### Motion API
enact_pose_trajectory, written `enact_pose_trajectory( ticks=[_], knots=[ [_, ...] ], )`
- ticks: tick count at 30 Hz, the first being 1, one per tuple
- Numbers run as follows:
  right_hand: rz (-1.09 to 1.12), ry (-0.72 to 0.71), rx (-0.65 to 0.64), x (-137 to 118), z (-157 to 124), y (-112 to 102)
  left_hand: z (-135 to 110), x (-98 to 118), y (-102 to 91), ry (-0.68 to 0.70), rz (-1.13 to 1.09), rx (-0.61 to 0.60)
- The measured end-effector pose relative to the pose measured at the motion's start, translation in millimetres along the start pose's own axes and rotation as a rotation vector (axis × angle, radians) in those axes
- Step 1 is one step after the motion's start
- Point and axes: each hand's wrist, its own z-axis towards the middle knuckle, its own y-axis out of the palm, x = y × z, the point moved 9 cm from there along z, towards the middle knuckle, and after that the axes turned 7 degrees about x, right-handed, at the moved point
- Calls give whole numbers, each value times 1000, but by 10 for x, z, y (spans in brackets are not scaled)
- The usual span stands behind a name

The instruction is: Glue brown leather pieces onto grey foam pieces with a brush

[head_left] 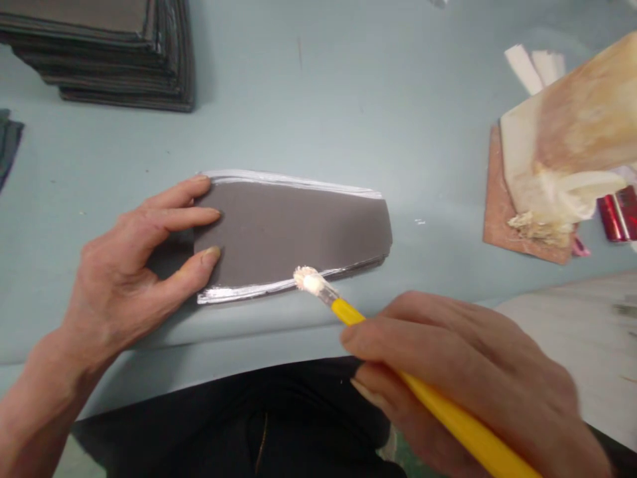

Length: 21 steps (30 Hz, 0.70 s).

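Observation:
A stack of dark grey tapered pieces (298,226) lies flat on the table, with wet white strips along both long edges. My left hand (134,265) holds the stack down at its wide left end, thumb and fingertips pressed on it and spread apart. In my right hand (462,365) is a yellow-handled brush (348,312), gripped between thumb and fingers. Its bristles carry a creamy white paste and touch the near edge about halfway along. White coats this edge left of the brush; further right it looks darker.
A tall pile of dark grey pieces (124,60) stands at the upper left. At right, a stained cream container (562,133) crusted with dried paste sits by a brown board (492,199). Beside them are a red can (617,214) and white strips (532,70).

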Motion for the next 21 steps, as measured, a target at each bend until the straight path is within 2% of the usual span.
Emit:
enact_pose_trajectory(
  ticks=[2,9,21],
  knots=[
    [44,-18,41,53,15,3,-9,-29,5,-6,5,0],
    [36,52,-3,295,-89,-114,-19,-74,-2,-43,-8,12],
    [-160,98,8,509,-48,-371,-43,-225,13,-65,16,7]
  ],
)
